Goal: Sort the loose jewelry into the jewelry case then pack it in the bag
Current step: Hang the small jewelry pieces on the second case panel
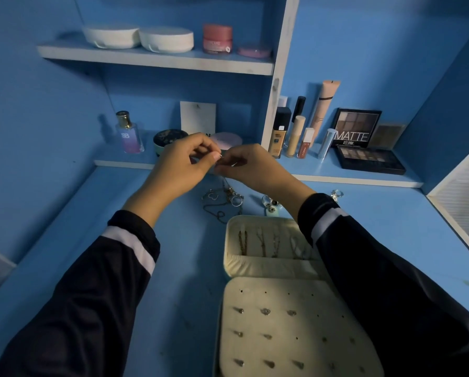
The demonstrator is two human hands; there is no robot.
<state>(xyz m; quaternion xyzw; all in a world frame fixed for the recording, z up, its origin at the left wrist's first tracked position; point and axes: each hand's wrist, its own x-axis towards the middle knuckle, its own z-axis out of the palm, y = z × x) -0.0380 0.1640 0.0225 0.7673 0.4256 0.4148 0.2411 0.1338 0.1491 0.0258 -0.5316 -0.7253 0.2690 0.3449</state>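
My left hand (181, 164) and my right hand (247, 167) meet above the blue desk, and both pinch a thin chain necklace (226, 183) at its top. The chain hangs down into a tangled pile of loose jewelry (222, 200). More loose rings (268, 202) lie beside the pile. The open cream jewelry case (255, 265) lies in front of them, with several chains hung in its far half and several small earrings pinned on its near panel (282, 322). No bag is in view.
Cosmetics stand on the low back ledge: a perfume bottle (130, 134), round compacts (168, 140), foundation tubes (296, 131) and a MATTE eyeshadow palette (364, 142). White round boxes (135, 36) and a pink jar (217, 38) sit on the upper shelf.
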